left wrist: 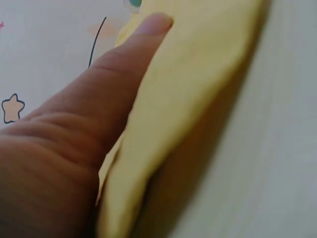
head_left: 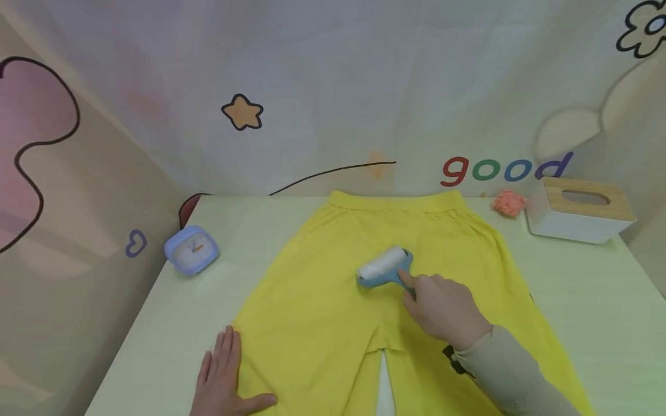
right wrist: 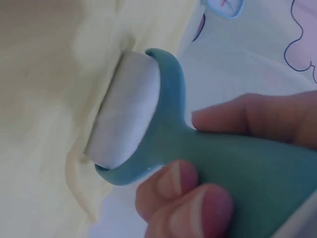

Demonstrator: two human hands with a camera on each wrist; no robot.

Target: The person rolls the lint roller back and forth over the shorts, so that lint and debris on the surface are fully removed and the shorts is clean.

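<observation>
Yellow trousers [head_left: 312, 300] lie spread on the table, waistband toward the back wall. My right hand [head_left: 447, 306] grips the blue handle of a lint roller [head_left: 384, 266], index finger stretched along it. In the right wrist view the white roll of the lint roller [right wrist: 129, 109] touches the yellow cloth, and fingertips curl around the handle. My left hand [head_left: 221, 375] rests flat on the left edge of the trousers, fingers straight and thumb spread out over the cloth. The left wrist view shows the thumb [left wrist: 114, 69] lying against the fabric.
At the back left stands a blue clock [head_left: 192, 250]. A tissue box [head_left: 580, 211] with a wooden lid is at the back right, beside a fluffy coral-pink ball [head_left: 509, 203]. A printed cloth backdrop [head_left: 333, 86] rises behind the pale table [head_left: 151, 341].
</observation>
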